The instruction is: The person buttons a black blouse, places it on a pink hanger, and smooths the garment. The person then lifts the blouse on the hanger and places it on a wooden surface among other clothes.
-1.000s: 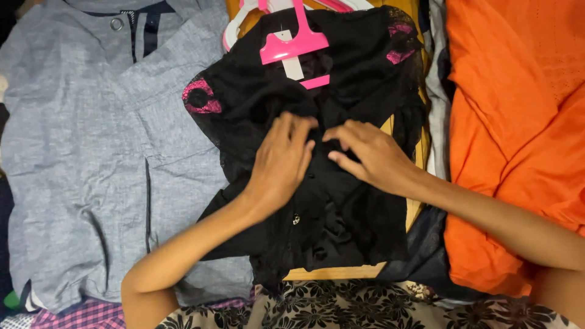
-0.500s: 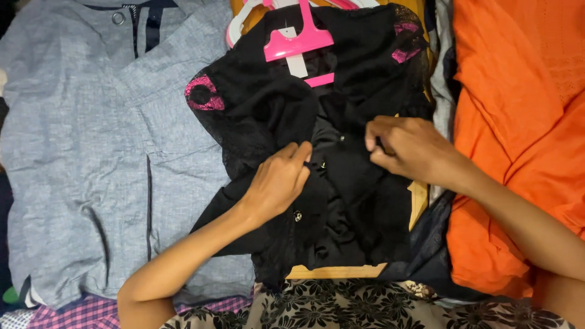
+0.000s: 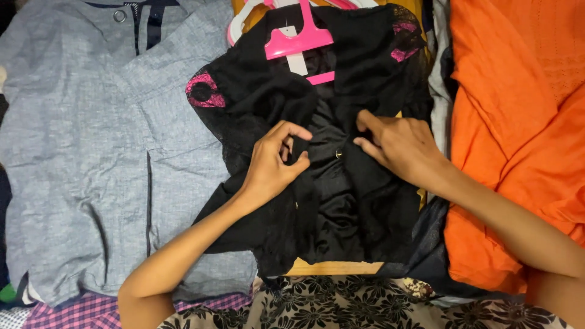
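- Black lace blouse with pink patches [image 3: 341, 201] lies front up in the middle of the view, on a bright pink plastic hanger [image 3: 298, 42] at 12 o'clock.
- Left hand [image 3: 271, 164] now pinches the left front edge between thumb and bent fingers; a second ago it lay flat on the cloth.
- Right hand [image 3: 399, 146] has moved apart, toward 3 o'clock, and holds the right front edge with narrow fingertips.
- Between both hands the front has opened, and a small gold button [image 3: 338, 154] shows.
- Grey woven shirt [image 3: 91, 152] lies at 9 o'clock, orange textured garment [image 3: 518, 122] at 3 o'clock, black-and-cream floral cloth [image 3: 365, 304] at 6 o'clock.
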